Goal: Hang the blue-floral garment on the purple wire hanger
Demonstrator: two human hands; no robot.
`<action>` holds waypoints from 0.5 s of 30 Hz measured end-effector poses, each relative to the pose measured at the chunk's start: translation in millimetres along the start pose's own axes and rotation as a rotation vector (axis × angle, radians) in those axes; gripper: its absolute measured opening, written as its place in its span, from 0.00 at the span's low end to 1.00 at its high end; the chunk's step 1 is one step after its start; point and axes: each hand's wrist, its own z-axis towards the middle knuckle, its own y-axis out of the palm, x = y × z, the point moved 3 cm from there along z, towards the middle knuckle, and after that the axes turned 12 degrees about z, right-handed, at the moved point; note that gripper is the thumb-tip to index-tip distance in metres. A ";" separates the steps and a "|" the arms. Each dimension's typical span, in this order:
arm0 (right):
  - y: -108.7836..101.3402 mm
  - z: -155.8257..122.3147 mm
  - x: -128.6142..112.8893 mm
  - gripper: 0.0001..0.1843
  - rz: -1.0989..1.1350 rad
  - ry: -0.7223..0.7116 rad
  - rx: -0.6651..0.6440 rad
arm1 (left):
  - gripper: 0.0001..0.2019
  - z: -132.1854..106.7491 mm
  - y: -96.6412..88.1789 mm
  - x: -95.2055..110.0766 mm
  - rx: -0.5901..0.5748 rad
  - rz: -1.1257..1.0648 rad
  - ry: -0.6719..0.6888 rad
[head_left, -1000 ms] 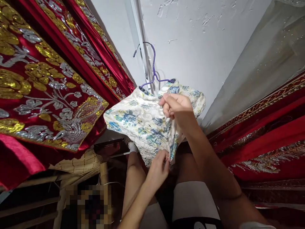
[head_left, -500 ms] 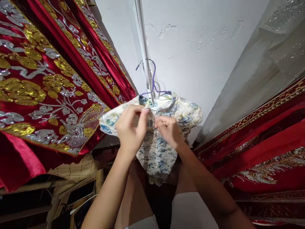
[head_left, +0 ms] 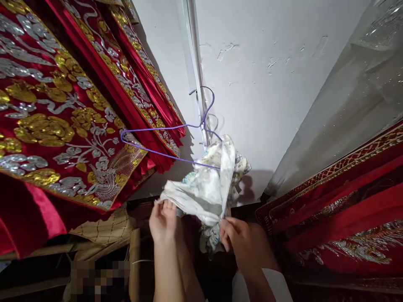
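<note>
So the purple hanger [head_left: 176, 158] hooks onto a metal strip [head_left: 191, 40] on the white wall [head_left: 252, 105], one arm bare, the other running into the floral top [head_left: 204, 191]. That top droops below the hanger, pale inside showing. The left hand [head_left: 163, 221], below the hanger's bare end, has its fingers pinched on one edge; the right hand [head_left: 237, 237], lower down, has thumb and fingers clamped on another. Red embroidered cloth [head_left: 85, 126] hangs behind that bare end (super shiny, btw).

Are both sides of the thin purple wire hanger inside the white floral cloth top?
No: one side of the purple wire hanger sticks out bare from the white floral cloth top.
</note>
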 end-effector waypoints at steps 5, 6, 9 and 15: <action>-15.5 -0.9 13.6 0.24 -0.117 0.111 -0.160 | 0.10 -62.9 2.6 -30.2 -0.182 0.241 0.167; -21.6 2.6 9.9 0.24 -0.146 0.088 -0.155 | 0.12 -74.9 10.9 -26.9 -0.243 0.317 0.211; -40.4 14.5 -7.3 0.25 -0.116 -0.065 -0.040 | 0.18 -110.6 42.8 -15.6 -0.413 0.490 0.282; -34.1 29.6 -8.0 0.39 0.213 0.280 -0.168 | 0.08 -162.6 89.4 -8.5 -0.898 0.940 0.472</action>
